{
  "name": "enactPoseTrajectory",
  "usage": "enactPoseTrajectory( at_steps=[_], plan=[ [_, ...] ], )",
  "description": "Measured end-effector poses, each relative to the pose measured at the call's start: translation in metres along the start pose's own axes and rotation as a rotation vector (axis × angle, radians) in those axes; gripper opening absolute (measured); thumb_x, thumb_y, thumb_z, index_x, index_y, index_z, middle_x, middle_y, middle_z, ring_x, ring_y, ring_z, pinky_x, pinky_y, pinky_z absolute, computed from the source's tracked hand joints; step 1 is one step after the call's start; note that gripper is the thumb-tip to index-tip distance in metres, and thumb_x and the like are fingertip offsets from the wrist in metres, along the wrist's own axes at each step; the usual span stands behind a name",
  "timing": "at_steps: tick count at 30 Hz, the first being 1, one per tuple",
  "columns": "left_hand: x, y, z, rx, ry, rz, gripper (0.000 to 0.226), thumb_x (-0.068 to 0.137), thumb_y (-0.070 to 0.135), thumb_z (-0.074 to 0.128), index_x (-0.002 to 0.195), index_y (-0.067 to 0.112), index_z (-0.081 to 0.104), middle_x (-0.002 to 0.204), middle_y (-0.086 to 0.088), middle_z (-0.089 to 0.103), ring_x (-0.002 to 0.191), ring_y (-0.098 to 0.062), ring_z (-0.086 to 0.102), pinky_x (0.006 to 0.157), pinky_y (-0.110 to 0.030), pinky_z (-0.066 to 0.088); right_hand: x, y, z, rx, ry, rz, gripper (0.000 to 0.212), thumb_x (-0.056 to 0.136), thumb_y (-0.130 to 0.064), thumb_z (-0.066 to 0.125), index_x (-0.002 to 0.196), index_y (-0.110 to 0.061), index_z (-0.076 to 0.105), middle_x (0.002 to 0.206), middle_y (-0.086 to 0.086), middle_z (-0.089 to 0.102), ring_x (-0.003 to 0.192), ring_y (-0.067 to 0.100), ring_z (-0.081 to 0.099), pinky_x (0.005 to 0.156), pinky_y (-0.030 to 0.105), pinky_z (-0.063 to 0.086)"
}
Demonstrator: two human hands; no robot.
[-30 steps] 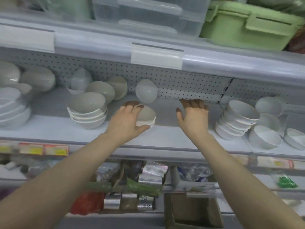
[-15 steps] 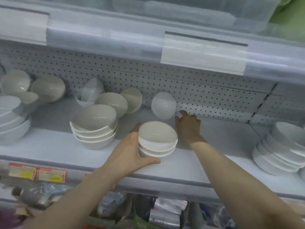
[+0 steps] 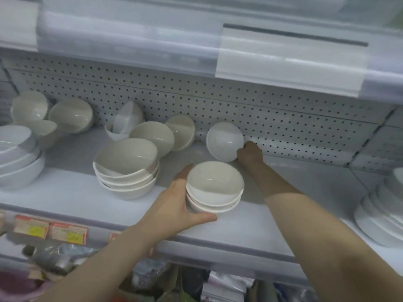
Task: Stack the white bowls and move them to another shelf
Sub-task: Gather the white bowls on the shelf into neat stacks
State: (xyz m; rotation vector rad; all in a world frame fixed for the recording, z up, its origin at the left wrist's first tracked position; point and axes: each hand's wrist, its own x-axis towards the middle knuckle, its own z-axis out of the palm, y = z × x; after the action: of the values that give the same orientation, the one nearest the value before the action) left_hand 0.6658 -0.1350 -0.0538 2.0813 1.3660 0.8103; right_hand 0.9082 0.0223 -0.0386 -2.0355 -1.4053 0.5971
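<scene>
The person's left hand (image 3: 174, 205) is cupped round a short stack of glossy white round bowls (image 3: 214, 188) standing on the pale grey shelf (image 3: 244, 227). The thumb is hooked along the stack's near side and the fingers are wrapped behind its far left side, so the stack sits just right of the palm. Further back, past those fingers, the right hand (image 3: 250, 153) is stretched out to the white perforated back panel (image 3: 294, 118). Its fingers are curled on the lower right rim of a single white bowl (image 3: 224, 140) that is tipped on edge and leans against the panel, immediately left of that hand. Left of the left hand, near but apart, stands a taller stack of cream-white bowls (image 3: 126, 168), with two tilted cream bowls (image 3: 152, 136) behind it.
</scene>
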Motion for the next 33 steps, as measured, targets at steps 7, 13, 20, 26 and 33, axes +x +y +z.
enactPoseTrajectory(
  at_steps=[7, 13, 20, 26, 33],
  plan=[
    [-0.004, 0.007, 0.005, -0.222, -0.031, -0.118, 0.119, 0.048, 0.065, 0.083, 0.145, 0.042, 0.017, 0.136, 0.023, 0.045, 0.126, -0.001, 0.047, 0.104, -0.024, 0.042, -0.043, 0.017, -0.036, 0.149, 0.024, 0.179, 0.027, 0.077, -0.004, 0.051, 0.098, 0.002, 0.067, 0.073, 0.010, 0.070, 0.075, 0.027, 0.063, 0.057, 0.028, 0.049],
    [-0.008, 0.023, 0.007, -0.337, 0.036, -0.159, 0.088, 0.061, 0.049, 0.088, 0.129, 0.046, 0.033, 0.126, 0.024, 0.053, 0.113, 0.008, 0.052, 0.097, -0.013, 0.042, -0.092, 0.020, -0.080, 0.387, 0.094, 0.164, 0.018, 0.082, -0.001, 0.050, 0.085, -0.007, 0.067, 0.071, 0.011, 0.072, 0.061, 0.018, 0.069, 0.065, 0.029, 0.056],
    [-0.015, 0.027, 0.013, -0.389, 0.098, -0.223, 0.102, 0.056, 0.061, 0.084, 0.139, 0.041, 0.028, 0.132, 0.016, 0.055, 0.120, -0.007, 0.054, 0.101, -0.032, 0.047, -0.143, -0.018, -0.101, 0.381, 0.035, 0.000, 0.024, 0.082, -0.005, 0.053, 0.066, -0.018, 0.066, 0.049, 0.000, 0.066, 0.063, 0.026, 0.069, 0.073, 0.032, 0.053],
    [-0.016, 0.030, 0.012, -0.394, 0.105, -0.247, 0.096, 0.056, 0.053, 0.089, 0.133, 0.041, 0.032, 0.129, 0.015, 0.057, 0.117, -0.006, 0.056, 0.095, -0.025, 0.046, -0.181, -0.036, -0.082, 0.092, -0.112, -0.051, 0.024, 0.083, -0.007, 0.048, 0.086, -0.011, 0.071, 0.068, 0.006, 0.072, 0.065, 0.017, 0.068, 0.071, 0.025, 0.052],
    [-0.015, 0.029, 0.015, -0.366, 0.113, -0.265, 0.104, 0.050, 0.063, 0.084, 0.138, 0.032, 0.035, 0.130, 0.013, 0.057, 0.117, -0.009, 0.055, 0.099, -0.029, 0.046, -0.179, -0.034, -0.072, -0.058, -0.125, -0.077, 0.025, 0.088, -0.020, 0.051, 0.109, -0.019, 0.064, 0.088, 0.005, 0.074, 0.092, 0.025, 0.068, 0.080, 0.029, 0.052]
  ],
)
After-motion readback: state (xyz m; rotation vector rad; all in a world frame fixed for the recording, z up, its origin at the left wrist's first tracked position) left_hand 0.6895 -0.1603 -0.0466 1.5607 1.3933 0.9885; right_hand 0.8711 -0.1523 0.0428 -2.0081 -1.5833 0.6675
